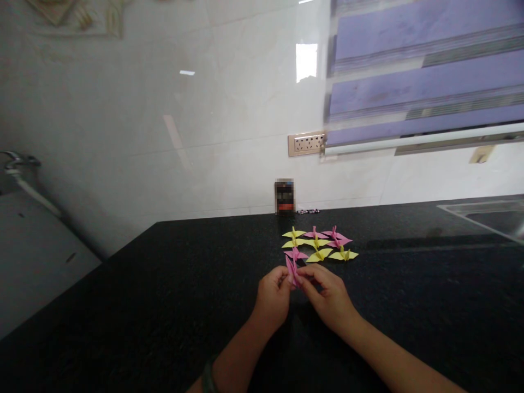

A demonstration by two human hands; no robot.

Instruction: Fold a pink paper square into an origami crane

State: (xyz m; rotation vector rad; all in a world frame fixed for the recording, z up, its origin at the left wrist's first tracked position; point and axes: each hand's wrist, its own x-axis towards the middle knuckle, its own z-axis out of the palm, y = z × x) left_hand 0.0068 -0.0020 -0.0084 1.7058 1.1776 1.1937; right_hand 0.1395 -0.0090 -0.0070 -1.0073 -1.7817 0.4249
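Observation:
Between my two hands is a pink folded paper crane [292, 271], its pointed tips upward. My left hand [273, 297] pinches it from the left, and my right hand [327, 295] pinches it from the right. Just beyond my fingers, several yellow and pink paper cranes stand in rows with wings spread. A pink crane [295, 254] is nearest to my hands, beside a yellow crane [320, 255] and another yellow crane [344, 255]. The fingertips partly cover the lower part of the held crane.
The black countertop [164, 305] meets a pale tiled wall. Against that wall stands a small blurred dark box [285, 196] beside a beaded strand [308, 211]. A sink edge [458, 210] lies at right, a wall socket [308, 144] and purple striped blind [409, 71] above.

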